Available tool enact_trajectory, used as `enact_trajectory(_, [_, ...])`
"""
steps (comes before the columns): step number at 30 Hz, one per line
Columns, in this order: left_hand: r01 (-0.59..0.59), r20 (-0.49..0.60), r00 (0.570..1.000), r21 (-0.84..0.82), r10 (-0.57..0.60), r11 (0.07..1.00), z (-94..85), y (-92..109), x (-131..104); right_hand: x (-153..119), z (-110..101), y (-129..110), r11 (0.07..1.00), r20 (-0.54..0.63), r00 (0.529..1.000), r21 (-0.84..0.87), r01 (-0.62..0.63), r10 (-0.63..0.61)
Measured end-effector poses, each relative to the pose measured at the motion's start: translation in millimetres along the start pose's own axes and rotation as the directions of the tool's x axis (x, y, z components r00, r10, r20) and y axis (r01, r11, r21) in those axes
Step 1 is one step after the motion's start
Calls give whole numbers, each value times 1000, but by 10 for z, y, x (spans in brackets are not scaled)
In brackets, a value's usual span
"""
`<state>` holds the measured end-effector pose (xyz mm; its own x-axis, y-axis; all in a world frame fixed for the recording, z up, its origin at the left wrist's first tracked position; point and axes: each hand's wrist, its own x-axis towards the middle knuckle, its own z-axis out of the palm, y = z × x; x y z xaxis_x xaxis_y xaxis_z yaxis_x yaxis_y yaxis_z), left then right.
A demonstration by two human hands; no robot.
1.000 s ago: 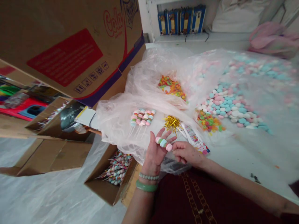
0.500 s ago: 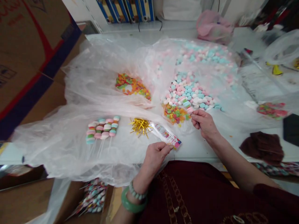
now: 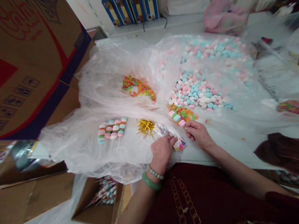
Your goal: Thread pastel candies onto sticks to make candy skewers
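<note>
At right hand (image 3: 198,135), one skewer (image 3: 177,118)

The upper-left carton (image 3: 39,68) is matt cardboard, the central sheeting (image 3: 140,152) crinkled plastic, the printed bags (image 3: 179,144) glossy film, the twist ties (image 3: 146,127) shiny.

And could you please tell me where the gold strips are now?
In the head view, the gold strips lie near the centre on the plastic sheet, right of the marshmallow skewers and left of the printed packaging.

place: candy workshop, seemingly — heaped marshmallows (image 3: 196,93) | skewered sweets (image 3: 113,128) | cardboard carton (image 3: 35,65)
</note>
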<state>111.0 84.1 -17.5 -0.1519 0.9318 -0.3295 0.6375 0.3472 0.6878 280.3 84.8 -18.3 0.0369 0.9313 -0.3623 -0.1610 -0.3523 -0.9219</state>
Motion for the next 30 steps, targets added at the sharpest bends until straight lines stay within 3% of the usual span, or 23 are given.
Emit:
enact_trajectory(4, [94, 95, 992, -91, -85, 991, -115, -76, 15, -1, -46, 19, 999, -7, 1000, -29, -14, 14])
enact_trajectory(9, [89, 88, 993, -119, -79, 989, -341, -117, -115, -55, 0, -38, 1000, 72, 997, -7, -20, 20])
enact_trajectory(11, [111, 97, 991, -277, -88, 954, -411, -127, -146, -85, 100, -97, 998, 141, 990, 57, -6, -2])
enact_trajectory(13, [175, 149, 983, -541, -111, 823, -464, -131, -149, -117, 255, -157, 993, 215, 976, 120, 8, -34])
enact_trajectory(16, [254, 233, 967, -831, -105, 495, -524, -116, -134, -159, 553, -195, 990, 315, 944, 127, 56, -94])
enact_trajectory(18, [203, 183, 979, -920, -91, 335, -563, -105, -136, -181, 751, -171, 993, 337, 936, 96, 71, -100])
enact_trajectory(20, [130, 111, 990, -961, -90, 243, -607, -119, -157, -193, 913, -123, 997, 334, 942, 74, 18, -41])
enact_trajectory(22, [146, 136, 988, -974, -67, 171, -653, -174, -193, -190, 1029, -76, 997, 331, 944, 61, -39, 16])
enact_trajectory(24, [231, 230, 973, -966, -18, 114, -693, -270, -228, -165, 1107, -43, 998, 352, 936, 40, -40, 24])
enact_trajectory(26, [293, 294, 956, -950, -12, 110, -728, -388, -244, -122, 1165, -21, 1000, 386, 922, -7, -10, 12])
enact_trajectory(30, [211, 183, 970, -961, -160, 182, -826, -581, -188, -30, 1283, -1, 991, 396, 918, -119, 64, -12])
